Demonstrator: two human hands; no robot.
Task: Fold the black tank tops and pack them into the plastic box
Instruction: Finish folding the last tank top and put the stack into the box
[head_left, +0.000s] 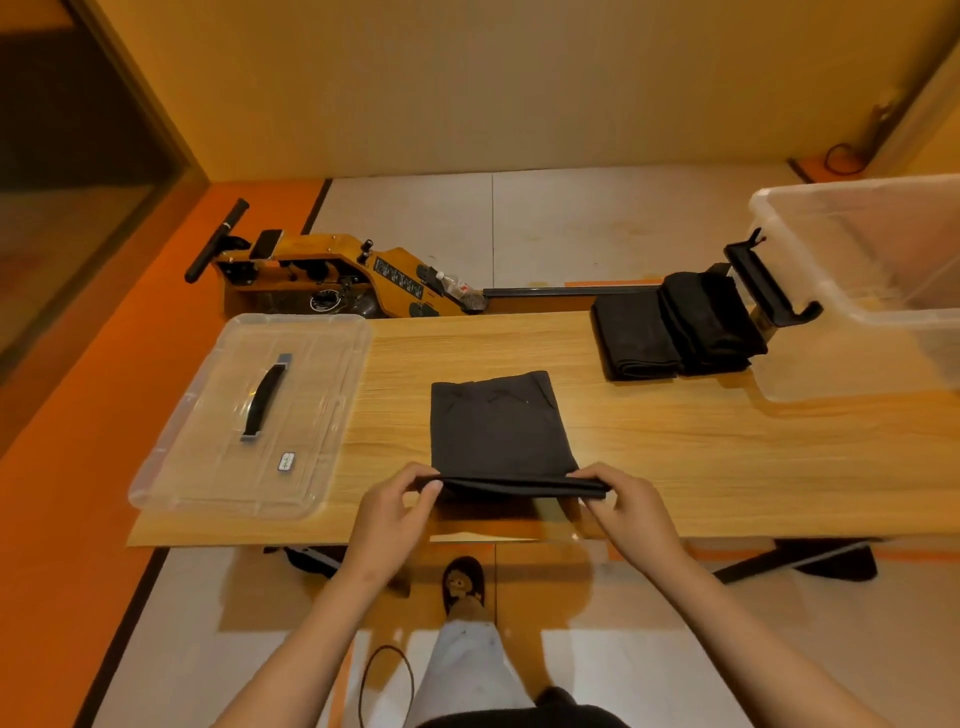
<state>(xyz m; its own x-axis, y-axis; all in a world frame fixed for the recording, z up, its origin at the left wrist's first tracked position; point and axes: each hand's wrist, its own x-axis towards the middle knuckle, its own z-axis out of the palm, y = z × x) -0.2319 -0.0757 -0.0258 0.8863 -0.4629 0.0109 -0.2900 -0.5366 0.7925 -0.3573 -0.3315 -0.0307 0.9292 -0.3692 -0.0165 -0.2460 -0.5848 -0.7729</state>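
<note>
1. Worktop (675, 441): a wooden surface running left to right. Its right end is cut off by the frame edge.

2. Plastic box (883, 306): clear and open-topped, at the far right corner of the worktop. A black latch hangs on its left end wall. The right part of the box is out of frame.

3. Lid (317, 395): clear, lying flat at the left end of the worktop, with the black handle facing up. The small label near its near edge is too small to read.

4. Black tank top (498, 426): at the middle of the worktop, against the near edge. It is folded to a rectangle, with the long axis running from the near edge toward the far edge. The far end lies flat. The near end is raised off the worktop, and its folded edge runs left to right.

5. Folded tank tops (675, 327): two dark piles side by side at the far edge, just beside the box. The number of garments in each pile cannot be determined.

6. Left hand (395, 512): thumb and fingers pinch the near left corner of the raised end.

7. Right hand (634, 512): thumb and fingers pinch the near right corner. The fingertips are partly hidden by the cloth.
</note>
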